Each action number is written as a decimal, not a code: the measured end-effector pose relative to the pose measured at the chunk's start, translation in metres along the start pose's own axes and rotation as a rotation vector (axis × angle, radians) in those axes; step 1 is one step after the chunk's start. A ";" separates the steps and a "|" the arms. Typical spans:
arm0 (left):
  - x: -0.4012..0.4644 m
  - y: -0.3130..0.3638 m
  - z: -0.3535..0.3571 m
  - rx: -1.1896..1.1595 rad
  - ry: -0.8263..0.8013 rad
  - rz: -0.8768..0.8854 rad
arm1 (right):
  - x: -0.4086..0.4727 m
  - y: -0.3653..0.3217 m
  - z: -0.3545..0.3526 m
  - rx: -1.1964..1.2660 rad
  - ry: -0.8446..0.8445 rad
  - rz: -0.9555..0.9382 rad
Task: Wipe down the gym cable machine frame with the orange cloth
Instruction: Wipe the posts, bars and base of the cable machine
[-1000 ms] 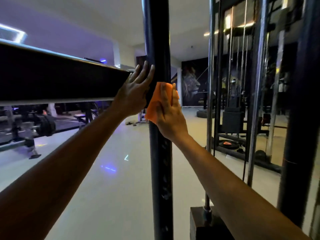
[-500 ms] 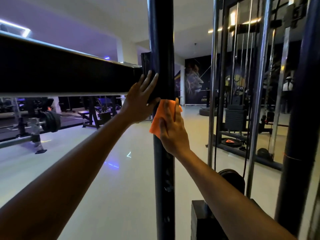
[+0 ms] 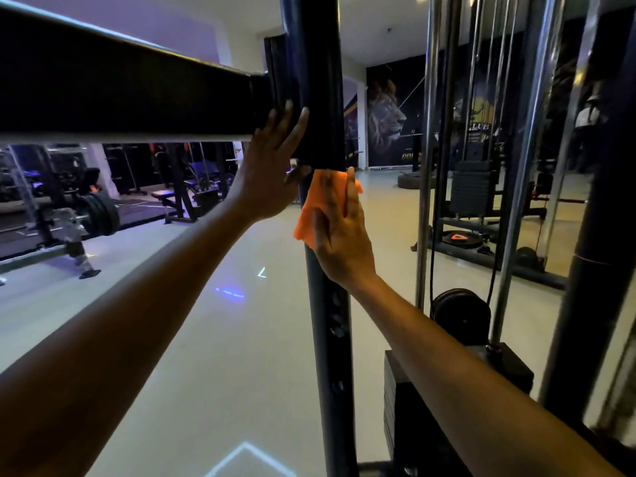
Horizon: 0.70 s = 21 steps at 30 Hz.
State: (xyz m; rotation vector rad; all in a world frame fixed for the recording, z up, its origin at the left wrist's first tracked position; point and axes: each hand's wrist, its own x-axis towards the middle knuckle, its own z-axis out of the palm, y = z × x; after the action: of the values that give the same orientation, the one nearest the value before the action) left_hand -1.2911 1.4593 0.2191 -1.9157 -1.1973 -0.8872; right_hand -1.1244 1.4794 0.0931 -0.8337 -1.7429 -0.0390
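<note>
A black upright post (image 3: 327, 339) of the cable machine frame runs from top to bottom in the middle of the view. A black crossbeam (image 3: 120, 91) joins it from the left. My right hand (image 3: 340, 232) presses the orange cloth (image 3: 311, 208) flat against the post with straight fingers, just below the joint. My left hand (image 3: 272, 166) rests on the post's left side at the joint, fingers straight and spread, thumb touching the post. Most of the cloth is hidden under my right hand.
Chrome guide rods (image 3: 426, 149) and cables stand to the right, above a black weight stack (image 3: 447, 407) and a pulley (image 3: 461, 313). Another thick black post (image 3: 599, 235) stands at far right. A barbell with plates (image 3: 99, 215) and benches sit at back left on the pale floor.
My right hand has slid the orange cloth down the post. The left hand has stayed at the joint.
</note>
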 end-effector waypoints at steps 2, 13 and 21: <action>0.000 0.001 -0.001 -0.019 -0.008 -0.014 | -0.015 0.006 0.002 0.009 -0.015 0.005; -0.016 0.002 0.011 -0.062 -0.039 -0.029 | 0.009 0.010 -0.002 0.131 0.002 0.036; -0.031 0.012 0.015 -0.073 -0.083 -0.077 | -0.068 0.038 0.008 0.064 -0.148 0.032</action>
State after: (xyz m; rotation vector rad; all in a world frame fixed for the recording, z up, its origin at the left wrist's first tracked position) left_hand -1.2875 1.4538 0.1830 -1.9933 -1.3118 -0.9100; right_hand -1.1037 1.4763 0.0176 -0.8346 -1.8593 0.1011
